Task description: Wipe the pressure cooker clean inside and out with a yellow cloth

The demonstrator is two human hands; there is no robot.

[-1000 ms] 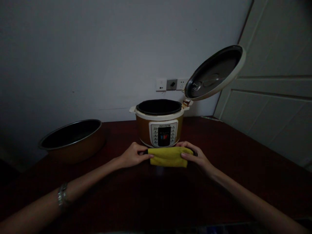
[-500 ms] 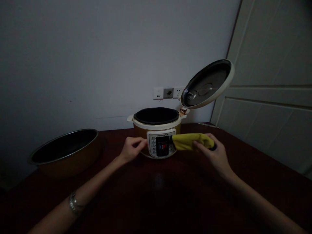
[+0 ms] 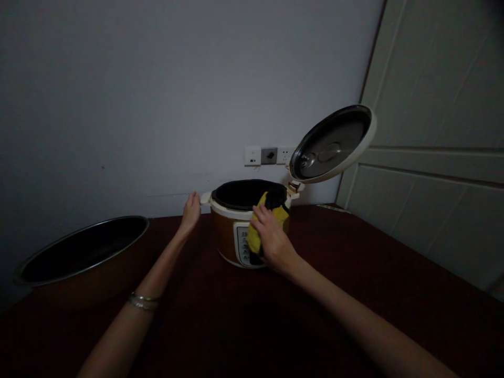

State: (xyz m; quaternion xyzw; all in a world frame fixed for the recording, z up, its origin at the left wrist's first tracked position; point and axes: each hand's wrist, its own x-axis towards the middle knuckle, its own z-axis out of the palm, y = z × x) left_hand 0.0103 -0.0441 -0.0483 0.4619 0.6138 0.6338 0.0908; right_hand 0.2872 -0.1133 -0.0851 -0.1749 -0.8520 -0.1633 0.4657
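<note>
An orange and white electric cooker [image 3: 226,236] stands on the dark red table [image 3: 354,273] near the wall, its hinged lid [image 3: 333,144] swung up to the right. My right hand [image 3: 271,239] presses a folded yellow cloth [image 3: 255,231] against the cooker's front rim, over the control panel. My left hand [image 3: 190,211] reaches to the cooker's left side, fingers together beside its white side handle [image 3: 205,198]; whether it grips the handle I cannot tell. A bracelet [image 3: 142,300] is on my left wrist.
A wide dark metal bowl [image 3: 79,254] sits on the table at the left. Wall sockets [image 3: 269,155] are behind the cooker. A white door [image 3: 433,157] fills the right side.
Both hands held the yellow cloth flat on the table in front of the cooker. The left hand let go and moved to the cooker's left side; the right carried the cloth up onto the rim.
</note>
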